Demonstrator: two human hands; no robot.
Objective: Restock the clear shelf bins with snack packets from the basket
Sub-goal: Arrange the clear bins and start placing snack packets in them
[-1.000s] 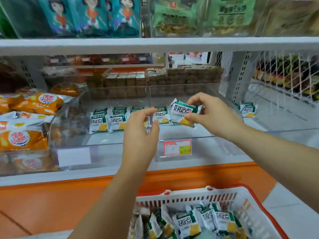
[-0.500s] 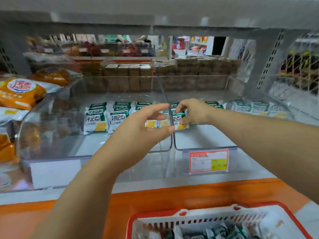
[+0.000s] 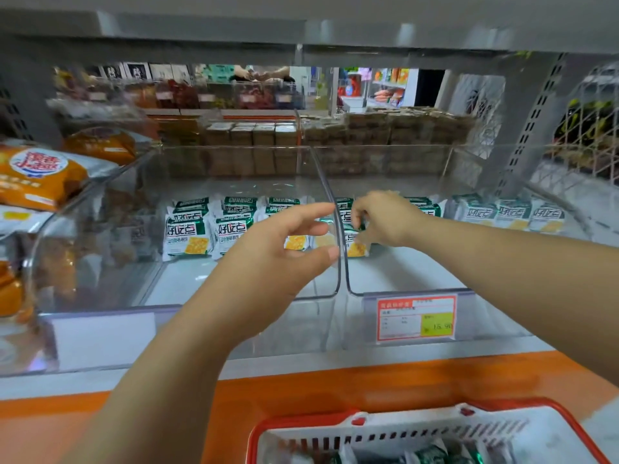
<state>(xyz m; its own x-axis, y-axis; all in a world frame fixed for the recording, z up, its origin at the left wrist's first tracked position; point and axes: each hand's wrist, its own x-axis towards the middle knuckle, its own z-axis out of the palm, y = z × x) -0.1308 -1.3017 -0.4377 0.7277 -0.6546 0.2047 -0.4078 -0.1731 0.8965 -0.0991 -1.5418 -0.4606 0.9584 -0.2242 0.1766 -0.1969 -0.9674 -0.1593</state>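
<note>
Two clear shelf bins stand side by side, the left bin (image 3: 100, 256) and the right bin (image 3: 405, 291). Rows of green-and-white snack packets (image 3: 187, 234) line the back of both. My right hand (image 3: 385, 219) reaches into the right bin next to the dividing wall (image 3: 335, 209). Its fingertips pinch the top of a snack packet (image 3: 355, 248) that rests on the bin floor. My left hand (image 3: 278, 252) hovers in front of the left bin with fingers and thumb spread, holding nothing. The red-rimmed white basket (image 3: 335, 419) sits at the bottom right with more packets (image 3: 432, 453) inside.
Orange snack bags (image 3: 37, 175) fill the bin to the left. Brown wrapped blocks (image 3: 251, 139) are stacked behind the bins. A red and yellow price tag (image 3: 415, 318) hangs on the right bin's front. The upper shelf (image 3: 301, 31) is close overhead; wire mesh (image 3: 586, 128) stands at the right.
My right hand has lowered the packet from in front of the shelf down into the right bin. The view has moved closer to the bins. My left hand stays open.
</note>
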